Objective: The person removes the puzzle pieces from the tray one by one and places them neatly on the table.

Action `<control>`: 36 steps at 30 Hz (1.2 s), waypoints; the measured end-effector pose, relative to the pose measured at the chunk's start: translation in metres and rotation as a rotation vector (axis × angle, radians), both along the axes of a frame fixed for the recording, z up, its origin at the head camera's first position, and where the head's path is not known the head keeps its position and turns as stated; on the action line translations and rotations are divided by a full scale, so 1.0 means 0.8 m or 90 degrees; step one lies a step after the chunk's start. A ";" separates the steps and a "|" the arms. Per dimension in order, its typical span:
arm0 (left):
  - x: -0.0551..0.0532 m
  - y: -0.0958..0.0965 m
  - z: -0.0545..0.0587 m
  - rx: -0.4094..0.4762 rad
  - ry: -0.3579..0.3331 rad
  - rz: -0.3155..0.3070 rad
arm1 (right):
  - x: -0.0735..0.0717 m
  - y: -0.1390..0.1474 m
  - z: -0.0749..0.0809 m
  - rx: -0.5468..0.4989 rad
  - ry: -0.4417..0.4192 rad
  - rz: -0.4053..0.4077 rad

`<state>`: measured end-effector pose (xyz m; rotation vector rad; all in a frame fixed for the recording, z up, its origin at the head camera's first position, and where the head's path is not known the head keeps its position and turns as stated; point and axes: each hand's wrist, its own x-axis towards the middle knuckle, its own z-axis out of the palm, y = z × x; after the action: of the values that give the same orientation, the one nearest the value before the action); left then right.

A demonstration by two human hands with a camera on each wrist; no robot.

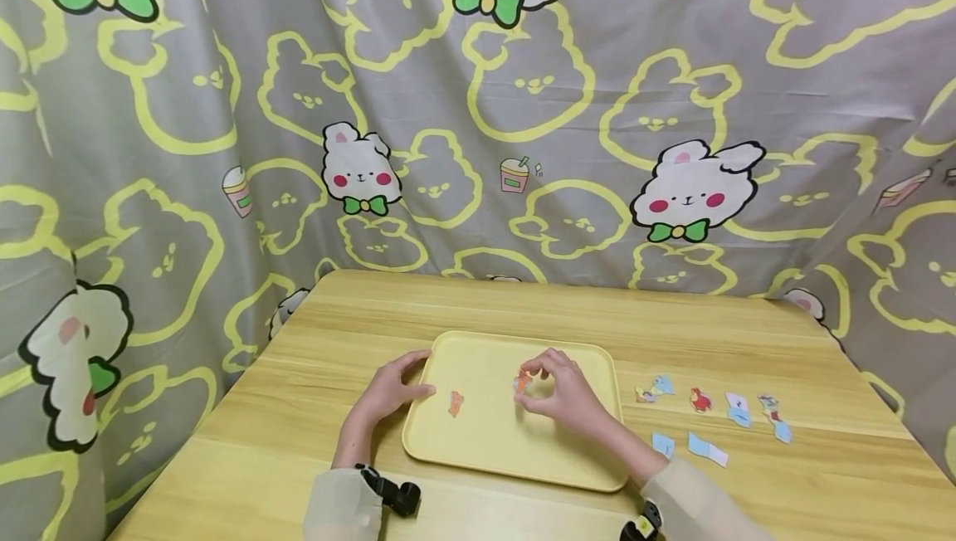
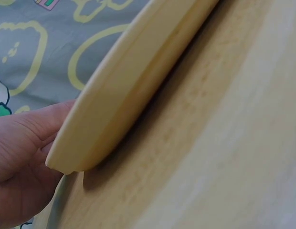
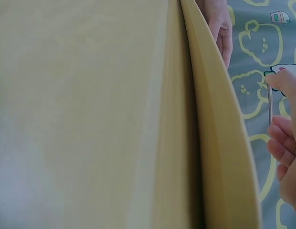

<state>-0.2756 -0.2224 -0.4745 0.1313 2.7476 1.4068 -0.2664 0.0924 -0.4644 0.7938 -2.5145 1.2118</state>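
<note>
A yellow tray (image 1: 515,466) lies on the wooden table. My left hand (image 1: 388,392) rests at its left rim, thumb reaching over the edge and fingers loosely bent; the left wrist view shows this hand (image 2: 24,162) partly behind the rim. Above the tray's middle, my right hand (image 1: 563,396) pinches a small orange puzzle piece (image 1: 522,381) between thumb and fingers. The right wrist view shows this piece (image 3: 270,105) edge-on, as a thin upright sliver. Another orange puzzle piece (image 1: 456,403) lies flat in the left part of the tray.
Right of the tray, several loose pieces lie on the table (image 1: 821,358): a blue and yellow one (image 1: 660,386), a red one (image 1: 699,399), and some light-blue ones (image 1: 705,448). A grey patterned curtain (image 1: 448,217) hangs behind the table and along both sides.
</note>
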 end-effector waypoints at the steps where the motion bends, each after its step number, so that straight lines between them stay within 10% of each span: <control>1: 0.000 0.000 0.000 0.001 0.000 -0.001 | 0.001 0.002 0.000 0.002 -0.001 -0.002; 36: -0.001 -0.003 0.000 -0.007 0.002 -0.017 | 0.025 0.094 -0.007 0.043 0.031 -0.069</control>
<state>-0.2761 -0.2251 -0.4747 0.1684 2.7455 1.3856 -0.2462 0.1673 -0.4702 0.6828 -2.5352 1.0661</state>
